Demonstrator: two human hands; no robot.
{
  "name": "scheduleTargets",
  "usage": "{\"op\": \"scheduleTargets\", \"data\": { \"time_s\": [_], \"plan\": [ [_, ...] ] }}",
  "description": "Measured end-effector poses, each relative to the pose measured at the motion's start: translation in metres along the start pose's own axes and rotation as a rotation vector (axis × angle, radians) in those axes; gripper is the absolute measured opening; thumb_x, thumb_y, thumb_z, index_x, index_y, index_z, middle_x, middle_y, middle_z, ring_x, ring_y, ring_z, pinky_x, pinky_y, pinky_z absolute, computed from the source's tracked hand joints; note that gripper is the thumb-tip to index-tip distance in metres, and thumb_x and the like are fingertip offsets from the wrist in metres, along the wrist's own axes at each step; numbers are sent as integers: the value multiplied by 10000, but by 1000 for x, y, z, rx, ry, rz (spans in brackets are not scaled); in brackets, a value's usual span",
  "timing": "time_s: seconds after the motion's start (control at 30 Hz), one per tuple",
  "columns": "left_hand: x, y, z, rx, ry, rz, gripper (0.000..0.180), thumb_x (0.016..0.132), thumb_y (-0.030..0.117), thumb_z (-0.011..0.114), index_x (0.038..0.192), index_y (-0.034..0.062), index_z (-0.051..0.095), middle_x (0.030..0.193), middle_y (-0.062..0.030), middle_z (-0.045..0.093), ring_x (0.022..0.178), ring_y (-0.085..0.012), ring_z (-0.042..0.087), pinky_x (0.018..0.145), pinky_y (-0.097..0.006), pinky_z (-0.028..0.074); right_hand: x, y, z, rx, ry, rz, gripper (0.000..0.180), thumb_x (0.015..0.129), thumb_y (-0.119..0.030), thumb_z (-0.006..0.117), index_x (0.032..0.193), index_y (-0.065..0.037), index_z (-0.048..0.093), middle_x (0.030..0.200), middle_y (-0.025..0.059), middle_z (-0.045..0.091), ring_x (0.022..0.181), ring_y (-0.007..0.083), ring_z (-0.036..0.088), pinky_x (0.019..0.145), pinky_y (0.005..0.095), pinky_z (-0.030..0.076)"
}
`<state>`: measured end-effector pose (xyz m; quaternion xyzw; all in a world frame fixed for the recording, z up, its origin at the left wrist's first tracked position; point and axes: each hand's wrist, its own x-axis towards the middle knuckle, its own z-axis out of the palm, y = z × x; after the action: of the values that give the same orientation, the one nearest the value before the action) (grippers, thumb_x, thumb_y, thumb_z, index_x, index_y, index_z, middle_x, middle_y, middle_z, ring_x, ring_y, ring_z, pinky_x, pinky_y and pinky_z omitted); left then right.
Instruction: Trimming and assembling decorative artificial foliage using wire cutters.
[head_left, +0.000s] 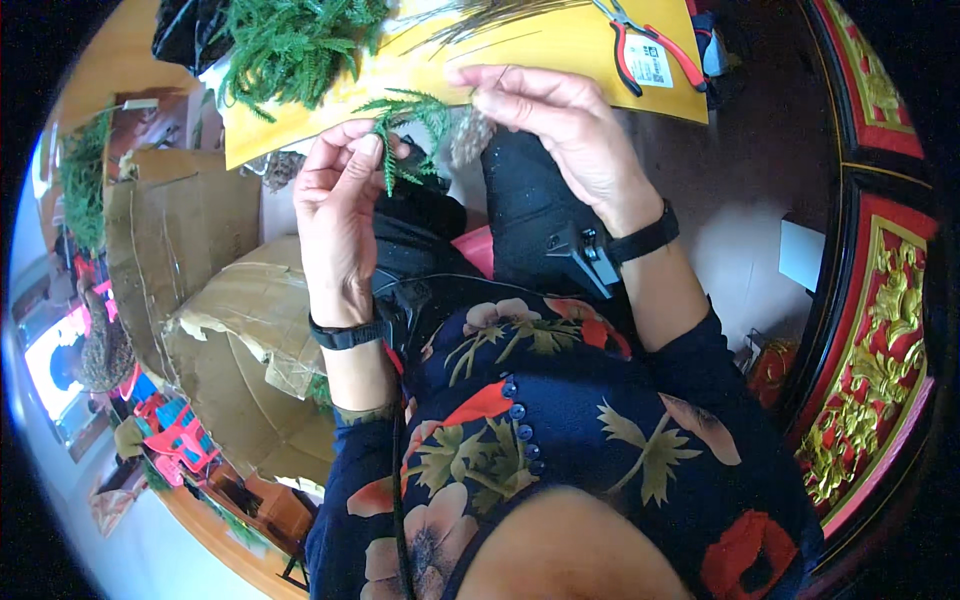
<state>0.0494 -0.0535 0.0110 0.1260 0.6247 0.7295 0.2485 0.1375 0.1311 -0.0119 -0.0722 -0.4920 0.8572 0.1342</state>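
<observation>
Green and feathery, the artificial fern sprig [405,125] sits between the two hands above the person's lap, just in front of the yellow board [520,50]. Its long axis runs roughly from the left hand up and right toward the right hand, with small fronds drooping downward. The left hand [340,215] is closed around the sprig's lower end, thumb pressed to fingers. The right hand [560,125] pinches near the sprig's upper end, fingers curled, beside a small grey-brown fuzzy tuft [470,135]; whether it grips the tuft or the sprig cannot be told. On the yellow board lie a heap of green fern foliage [295,45] and red-handled pliers [650,45]. Torn cardboard boxes [215,290] stand to the left; what is inside them is not visible.
</observation>
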Motion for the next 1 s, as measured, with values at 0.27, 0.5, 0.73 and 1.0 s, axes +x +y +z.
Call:
{"op": "scheduleTargets", "data": {
  "time_s": [0.27, 0.5, 0.73, 1.0],
  "plan": [
    [-1, -5, -1, -304, -62, -76, 119, 893, 95, 527, 999, 41, 538, 960, -117, 615, 897, -199, 602, 709, -244, 478, -4, 14, 7, -273, -67, -35, 139, 817, -112, 629, 864, 17, 652, 1066, 93, 603, 938, 114, 556, 829, 239, 430],
    [-3, -1, 7, -311, -75, -86, 184, 888, 82, 521, 1066, 39, 530, 1044, -120, 590, 972, -209, 574, 730, -262, 470, -4, 11, 7, -446, -70, -13, 115, 813, -98, 636, 850, 10, 651, 950, 72, 604, 863, 102, 554, 764, 217, 441],
    [-2, 15, 15, 255, 42, 184, 304, 848, 49, 543, 1151, 23, 532, 1111, -103, 556, 946, -145, 544, 727, -234, 437, -5, 7, 5, -503, -45, 6, 109, 804, -96, 646, 839, 6, 655, 866, 38, 602, 791, 80, 546, 713, 204, 434],
    [2, 25, 16, 481, -26, 252, 187, 816, 27, 589, 1000, 0, 610, 1024, -44, 566, 887, -93, 538, 716, -197, 428, -4, 11, 5, -694, -59, -210, 120, 766, -140, 684, 821, -33, 674, 863, 38, 626, 719, 71, 535, 606, 196, 389]
  ]
}}
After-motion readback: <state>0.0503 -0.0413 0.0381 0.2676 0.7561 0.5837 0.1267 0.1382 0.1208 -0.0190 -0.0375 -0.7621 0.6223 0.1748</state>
